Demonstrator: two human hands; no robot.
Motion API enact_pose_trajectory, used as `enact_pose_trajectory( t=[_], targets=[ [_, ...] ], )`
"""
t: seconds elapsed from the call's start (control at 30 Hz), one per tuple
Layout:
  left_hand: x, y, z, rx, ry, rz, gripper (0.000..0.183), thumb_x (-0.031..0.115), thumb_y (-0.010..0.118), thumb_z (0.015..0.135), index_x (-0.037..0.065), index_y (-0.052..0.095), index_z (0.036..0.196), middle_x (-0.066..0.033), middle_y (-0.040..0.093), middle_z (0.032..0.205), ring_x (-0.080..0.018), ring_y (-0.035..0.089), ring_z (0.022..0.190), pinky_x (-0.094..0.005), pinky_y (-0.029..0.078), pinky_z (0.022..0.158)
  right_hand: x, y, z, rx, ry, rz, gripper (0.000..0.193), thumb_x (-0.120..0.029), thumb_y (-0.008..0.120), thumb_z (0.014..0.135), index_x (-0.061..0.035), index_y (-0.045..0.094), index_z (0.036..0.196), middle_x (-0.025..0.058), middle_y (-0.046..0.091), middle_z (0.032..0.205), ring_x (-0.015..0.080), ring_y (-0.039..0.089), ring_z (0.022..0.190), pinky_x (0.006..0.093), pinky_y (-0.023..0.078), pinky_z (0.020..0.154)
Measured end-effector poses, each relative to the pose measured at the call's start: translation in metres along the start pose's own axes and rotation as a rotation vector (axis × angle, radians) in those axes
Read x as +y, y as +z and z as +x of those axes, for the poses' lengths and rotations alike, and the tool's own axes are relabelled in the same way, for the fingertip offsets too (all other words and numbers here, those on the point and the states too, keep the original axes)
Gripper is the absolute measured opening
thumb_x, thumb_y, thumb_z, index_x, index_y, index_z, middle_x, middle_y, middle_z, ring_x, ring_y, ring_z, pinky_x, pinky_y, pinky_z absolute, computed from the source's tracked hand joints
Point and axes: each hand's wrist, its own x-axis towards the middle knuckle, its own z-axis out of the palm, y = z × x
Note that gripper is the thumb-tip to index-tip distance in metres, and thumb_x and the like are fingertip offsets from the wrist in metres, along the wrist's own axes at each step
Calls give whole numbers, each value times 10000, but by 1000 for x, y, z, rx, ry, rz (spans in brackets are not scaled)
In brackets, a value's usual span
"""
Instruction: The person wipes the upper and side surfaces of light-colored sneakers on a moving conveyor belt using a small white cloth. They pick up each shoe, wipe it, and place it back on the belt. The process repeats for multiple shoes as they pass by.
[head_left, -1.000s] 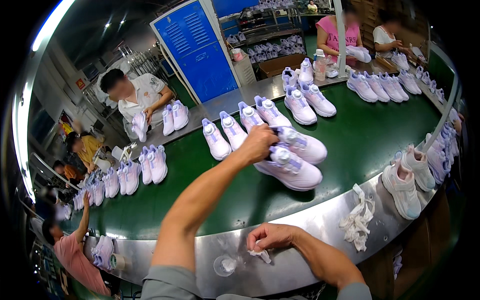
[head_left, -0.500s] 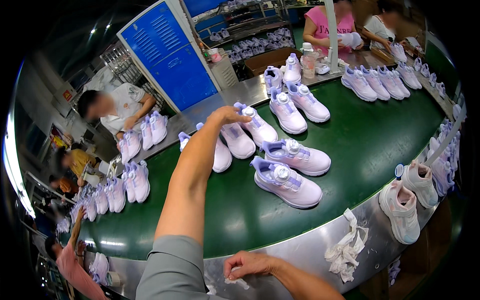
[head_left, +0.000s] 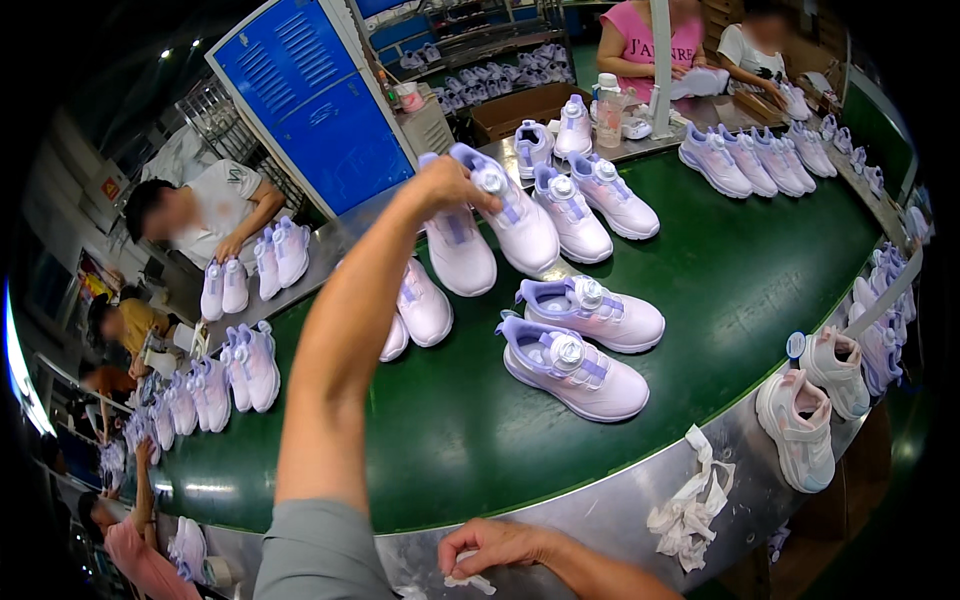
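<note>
My left hand (head_left: 450, 188) reaches far across the green conveyor belt (head_left: 450, 450), its fingers closed at the heel and collar end of a pair of pale pink and lilac sneakers (head_left: 527, 236). Those two shoes hang toes down and look raised off the belt. My right hand (head_left: 495, 547) stays by the near metal edge, fingers pinched on a crumpled white wipe (head_left: 472, 582). Another pair of the same sneakers (head_left: 590, 385), with dial closures, lies in front of me. More sneakers (head_left: 425, 300) stand partly hidden behind my left forearm.
Crumpled white tissue (head_left: 695, 510) lies on the metal ledge (head_left: 590, 525). White strap sneakers (head_left: 800, 425) stand right of it. Rows of sneakers (head_left: 715, 165) sit farther along the belt. A plastic bottle (head_left: 609, 115) and a blue locker (head_left: 310, 100) are beyond. Co-workers (head_left: 215, 205) are across the belt.
My left hand has closed on the pair of sneakers and drawn it up and slightly left. My right hand still pinches the wipe near the same spot.
</note>
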Motion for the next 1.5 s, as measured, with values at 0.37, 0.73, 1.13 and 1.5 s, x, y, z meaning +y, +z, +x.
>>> enact_pose_trajectory(
  t=[0.37, 0.73, 1.13, 1.5],
  targets=[
    [-58, 23, -273, -208, -243, 49, 646, 579, 919, 683, 35, 799, 1009, -111, 758, 873, -203, 712, 820, -363, 561, 776, -7, 3, 2, -68, 86, -35, 134, -139, 768, 881, -34, 704, 934, -10, 670, 955, 90, 586, 918, 259, 455, 848],
    [64, 76, -214, 179, 271, 585, 627, 416, 840, 797, 184, 656, 1350, -159, 721, 1063, -372, 663, 1063, -493, 556, 853, -6, 1, 7, -119, 108, -58, 134, -142, 768, 894, -36, 698, 936, -9, 671, 952, 88, 590, 911, 259, 465, 842],
    [42, 65, -23, 47, 202, 702, 305, 172, 769, 809, 279, 808, 1092, -51, 782, 1125, -283, 734, 1101, -446, 603, 861, 4, -6, 8, -113, 83, -37, 163, -165, 762, 876, -29, 710, 949, -2, 694, 924, 83, 598, 875, 256, 469, 802],
    [-35, 20, 53, 195, 397, 406, 548, 70, 757, 800, 225, 730, 1325, -179, 710, 1245, -393, 667, 1156, -455, 566, 978, -6, -3, 8, -88, 17, -135, 167, -171, 727, 893, -24, 692, 964, 11, 692, 945, 100, 599, 867, 271, 480, 784]
  ],
)
